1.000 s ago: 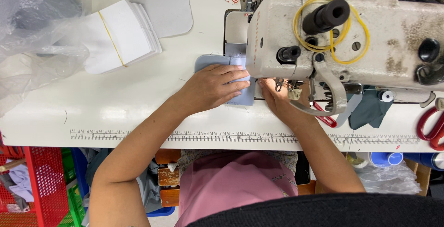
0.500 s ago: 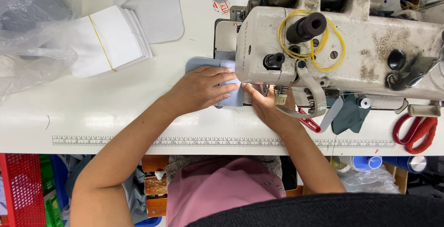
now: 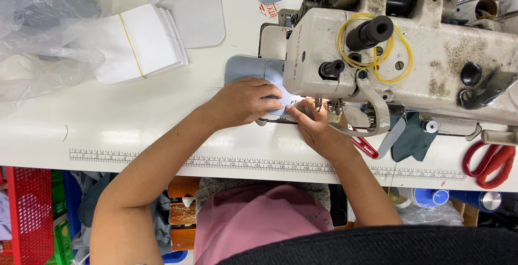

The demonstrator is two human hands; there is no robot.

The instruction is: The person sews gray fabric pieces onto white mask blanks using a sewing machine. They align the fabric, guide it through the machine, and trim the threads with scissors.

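Both hands point(image 3: 280, 115) flat on blue fabric piece point(image 3: 249, 69) (under needle)

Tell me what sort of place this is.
Most likely a garment or sewing workshop. A worn industrial sewing machine stands on a white table with a ruler strip along its edge. Both hands press a pale blue fabric piece at the needle, and a banded stack of cut white pieces lies nearby.

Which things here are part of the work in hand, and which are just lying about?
In use: left hand and right hand on the pale blue fabric piece, sewing machine.

Lying about: banded white stack, grey cut pieces, red scissors, plastic bag.
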